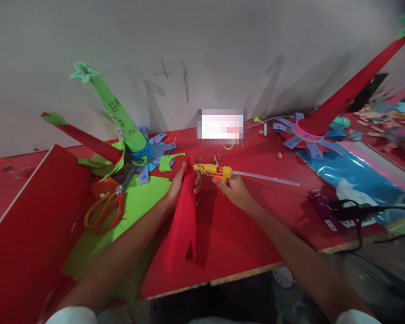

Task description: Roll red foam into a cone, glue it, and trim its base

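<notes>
Left hand (177, 185) gripping red paper cone (185, 209). Right hand (236, 192) closed round yellow glue gun (207, 169), aimed nine o'clock at cone.

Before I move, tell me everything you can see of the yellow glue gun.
The glue gun has a yellow, plastic-looking body with dark markings and a small red glow low near the grip. It lies nearly level, gripped in the right hand, above the red table. A long translucent stick juts from its rear. Its front points left at the red paper cone held by the left hand; whether the tip touches is unclear.
</notes>
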Motion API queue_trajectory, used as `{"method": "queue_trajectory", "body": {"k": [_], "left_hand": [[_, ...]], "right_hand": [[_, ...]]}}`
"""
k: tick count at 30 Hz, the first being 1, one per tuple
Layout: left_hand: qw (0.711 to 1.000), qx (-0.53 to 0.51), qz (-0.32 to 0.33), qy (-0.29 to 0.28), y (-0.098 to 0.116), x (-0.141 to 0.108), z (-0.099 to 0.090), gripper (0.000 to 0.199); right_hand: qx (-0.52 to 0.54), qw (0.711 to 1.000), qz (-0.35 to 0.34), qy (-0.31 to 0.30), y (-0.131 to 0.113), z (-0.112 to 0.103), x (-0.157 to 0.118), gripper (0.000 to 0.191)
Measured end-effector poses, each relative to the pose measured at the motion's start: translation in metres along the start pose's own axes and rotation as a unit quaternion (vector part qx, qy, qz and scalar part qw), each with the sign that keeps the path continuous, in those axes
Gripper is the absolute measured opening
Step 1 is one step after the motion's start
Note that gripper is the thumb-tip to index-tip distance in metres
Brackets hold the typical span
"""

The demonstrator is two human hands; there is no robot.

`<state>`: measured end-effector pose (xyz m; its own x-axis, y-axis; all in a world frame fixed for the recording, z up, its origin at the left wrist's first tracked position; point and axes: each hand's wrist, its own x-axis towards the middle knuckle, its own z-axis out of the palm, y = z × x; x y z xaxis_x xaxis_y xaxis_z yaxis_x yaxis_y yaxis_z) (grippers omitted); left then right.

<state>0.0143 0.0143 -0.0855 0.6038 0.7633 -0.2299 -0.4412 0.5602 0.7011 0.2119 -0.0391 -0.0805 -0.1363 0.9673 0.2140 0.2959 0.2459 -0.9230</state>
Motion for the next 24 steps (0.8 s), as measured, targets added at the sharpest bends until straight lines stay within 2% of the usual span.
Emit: {"method": "queue_trajectory", "body": {"k": [6,14,21,24], "left_hand": [[0.998,0.033,0.051,-0.026,-0.0011,0.0002,-0.0007,0.05],[1.0,0.015,-0.012,-0.002,-0.0001,-0.0006,-0.0006,0.059],[0.999,0.03,-0.009,-0.028,-0.0007,-0.0002,-0.0034,0.061],[0.999,0.022,0.02,-0.018,-0.0016,0.0004,-0.003,0.056]], "right_hand": [[0.017,1.0,0.004,0.017,0.0035,0.0017,-0.0013,0.037],[-0.021,1.0,0.011,0.012,-0.001,-0.0019,0.0009,0.041],[-0.015,1.0,0.003,0.0,-0.003,-0.0021,0.0013,0.036],[-0.011,1.0,0.001,-0.009,-0.004,-0.0027,0.0011,0.036]]}}
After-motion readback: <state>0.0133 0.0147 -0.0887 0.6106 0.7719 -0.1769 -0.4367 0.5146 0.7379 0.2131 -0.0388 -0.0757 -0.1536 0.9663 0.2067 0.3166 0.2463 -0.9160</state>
